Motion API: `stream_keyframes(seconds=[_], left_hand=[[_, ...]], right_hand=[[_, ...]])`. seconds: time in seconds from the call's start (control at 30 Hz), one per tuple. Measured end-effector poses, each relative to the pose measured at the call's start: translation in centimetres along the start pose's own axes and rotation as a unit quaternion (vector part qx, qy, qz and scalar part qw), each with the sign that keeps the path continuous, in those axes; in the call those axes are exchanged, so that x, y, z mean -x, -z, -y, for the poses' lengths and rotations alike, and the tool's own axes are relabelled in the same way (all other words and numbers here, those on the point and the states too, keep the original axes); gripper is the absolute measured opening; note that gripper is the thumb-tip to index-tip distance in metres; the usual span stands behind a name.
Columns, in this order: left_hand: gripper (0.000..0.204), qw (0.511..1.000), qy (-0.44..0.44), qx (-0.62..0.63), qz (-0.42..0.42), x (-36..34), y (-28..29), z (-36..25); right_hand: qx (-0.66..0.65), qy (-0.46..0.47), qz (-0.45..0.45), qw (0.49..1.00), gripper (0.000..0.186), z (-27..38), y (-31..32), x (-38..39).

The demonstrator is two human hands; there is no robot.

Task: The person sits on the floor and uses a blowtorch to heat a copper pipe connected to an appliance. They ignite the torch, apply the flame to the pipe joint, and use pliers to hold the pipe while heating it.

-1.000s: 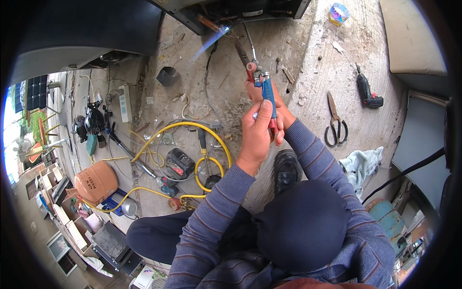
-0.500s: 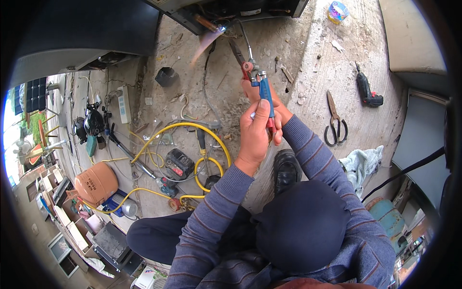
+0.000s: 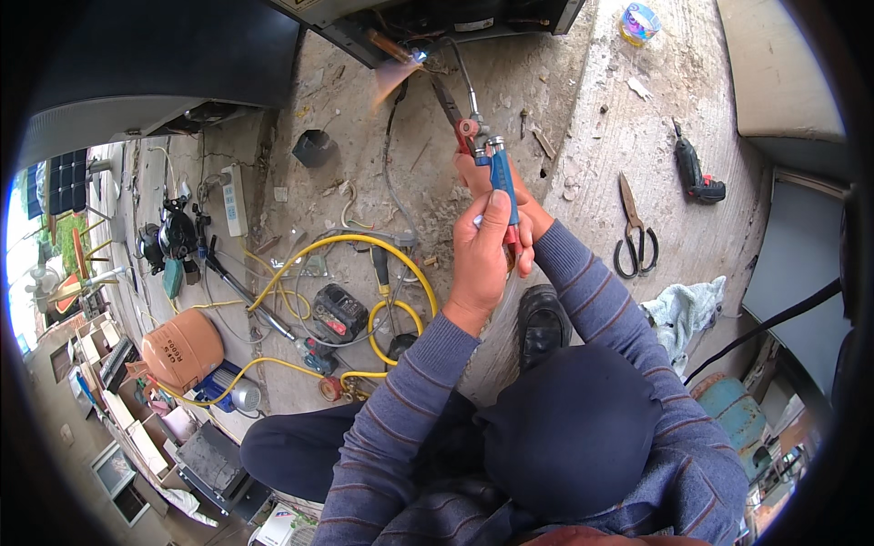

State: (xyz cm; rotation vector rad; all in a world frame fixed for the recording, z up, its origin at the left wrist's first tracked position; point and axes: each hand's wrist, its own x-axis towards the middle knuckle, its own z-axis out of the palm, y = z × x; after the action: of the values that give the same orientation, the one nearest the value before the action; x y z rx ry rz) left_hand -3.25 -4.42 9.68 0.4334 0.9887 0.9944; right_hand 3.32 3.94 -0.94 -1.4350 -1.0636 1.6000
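Observation:
My left hand [image 3: 480,259] is closed around the blue handle of a gas torch [image 3: 504,182], thumb lying along it. From the torch's valve a bent metal neck curves up to the underside of a dark appliance [image 3: 473,29]. A bluish-orange flame [image 3: 393,80] burns at its tip, beside a copper-coloured pipe [image 3: 389,45]. My right hand [image 3: 530,202], partly behind the torch, is closed on red-handled pliers [image 3: 446,98]. Their dark jaws point toward the flame; the torch and my left hand hide part of the handles, and what the jaws touch is unclear.
On the concrete at right lie scissors [image 3: 630,223], a cordless screwdriver [image 3: 696,168] and a cloth [image 3: 687,314]. At left are a yellow hose [image 3: 341,238], a battery pack [image 3: 339,312], a brown gas cylinder [image 3: 185,348] and a power strip [image 3: 235,202]. My shoe [image 3: 543,332] is below my hands.
The flame looks broader and more orange than before, and its tail has shifted slightly to the right. Both hands keep nearly the same place and grip.

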Motion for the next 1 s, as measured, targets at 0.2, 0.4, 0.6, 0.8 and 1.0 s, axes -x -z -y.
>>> stream_keyframes(seconds=[0.2,0.4,0.6,0.8,1.0], left_hand=[[0.046,1.0,-0.001,0.001,0.0,-0.1,0.0,-0.1],[0.047,1.0,0.002,0.003,0.0,-0.1,0.0,-0.1],[0.048,1.0,0.002,0.003,-0.002,-0.1,0.0,-0.1],[0.048,1.0,-0.001,-0.002,0.0,-0.1,0.2,0.0],[0.047,1.0,-0.002,-0.005,-0.002,-0.1,0.3,-0.1]], right_hand=[[0.013,0.019,0.0,1.0,0.02,-0.3,0.0,-0.2],[0.03,-0.006,-0.011,0.999,0.022,-0.3,-0.2,-0.4],[0.006,-0.007,-0.002,1.0,0.025,1.1,-0.1,0.2],[-0.05,-0.044,0.038,0.997,0.022,2.1,0.1,0.6],[-0.059,-0.033,0.04,0.997,0.018,1.8,0.0,0.3]])
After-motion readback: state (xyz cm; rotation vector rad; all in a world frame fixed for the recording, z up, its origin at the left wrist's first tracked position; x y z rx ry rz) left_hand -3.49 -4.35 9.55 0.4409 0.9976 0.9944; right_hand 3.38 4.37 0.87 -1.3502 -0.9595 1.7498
